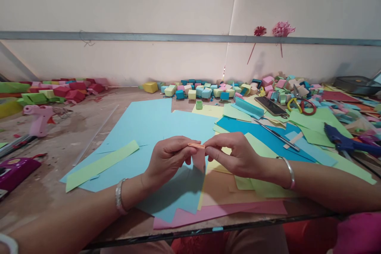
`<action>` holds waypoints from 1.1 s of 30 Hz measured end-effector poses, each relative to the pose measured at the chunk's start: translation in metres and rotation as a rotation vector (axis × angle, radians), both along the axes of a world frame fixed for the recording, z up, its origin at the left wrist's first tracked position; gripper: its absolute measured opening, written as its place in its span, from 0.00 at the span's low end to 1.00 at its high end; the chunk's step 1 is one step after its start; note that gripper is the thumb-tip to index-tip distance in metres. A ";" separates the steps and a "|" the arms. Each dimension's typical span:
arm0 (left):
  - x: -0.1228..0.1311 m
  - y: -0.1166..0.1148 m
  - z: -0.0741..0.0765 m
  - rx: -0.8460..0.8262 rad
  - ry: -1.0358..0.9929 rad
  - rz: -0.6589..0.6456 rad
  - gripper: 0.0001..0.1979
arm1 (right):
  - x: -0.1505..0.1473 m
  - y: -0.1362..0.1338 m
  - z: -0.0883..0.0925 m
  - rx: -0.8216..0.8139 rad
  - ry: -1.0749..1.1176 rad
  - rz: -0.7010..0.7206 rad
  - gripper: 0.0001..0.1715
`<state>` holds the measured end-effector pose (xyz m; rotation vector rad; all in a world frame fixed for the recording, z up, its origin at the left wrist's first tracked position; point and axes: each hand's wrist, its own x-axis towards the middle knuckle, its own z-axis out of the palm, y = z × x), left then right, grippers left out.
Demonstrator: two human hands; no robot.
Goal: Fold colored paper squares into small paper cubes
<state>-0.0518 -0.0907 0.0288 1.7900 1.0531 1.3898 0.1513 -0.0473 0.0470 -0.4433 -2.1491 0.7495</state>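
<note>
Between my two hands is a small folded piece of peach paper [199, 160], held just above the sheets on the table. My left hand [171, 156] pinches its top left edge with thumb and fingers. At the right edge, the thumb and forefinger of my right hand [230, 152] grip the same paper. A large light blue sheet [145, 127] lies beneath my left hand, with a pale green strip [102, 166] on it. Under my right hand are overlapping yellow, green and orange sheets [220, 186]. The paper's far side is hidden.
Several small paper boxes [205, 93] line the wall. At left lie a pink glue gun [40, 119] and a purple device [18, 172]. To the right are a pen-like tool [279, 137], a phone [270, 106], scissors [301, 105] and a blue glue gun [351, 143].
</note>
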 end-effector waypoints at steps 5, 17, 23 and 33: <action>-0.001 0.001 -0.001 -0.046 0.005 -0.017 0.10 | 0.001 -0.001 0.002 0.030 -0.020 -0.006 0.11; 0.005 0.000 0.005 -0.106 -0.013 -0.029 0.15 | -0.002 -0.002 0.000 0.118 0.016 -0.009 0.09; 0.003 0.001 0.005 -0.142 -0.024 -0.068 0.15 | -0.001 -0.003 0.004 -0.090 -0.013 0.045 0.09; 0.004 0.000 0.002 -0.047 0.061 -0.012 0.13 | -0.001 -0.004 -0.001 -0.147 -0.067 -0.083 0.09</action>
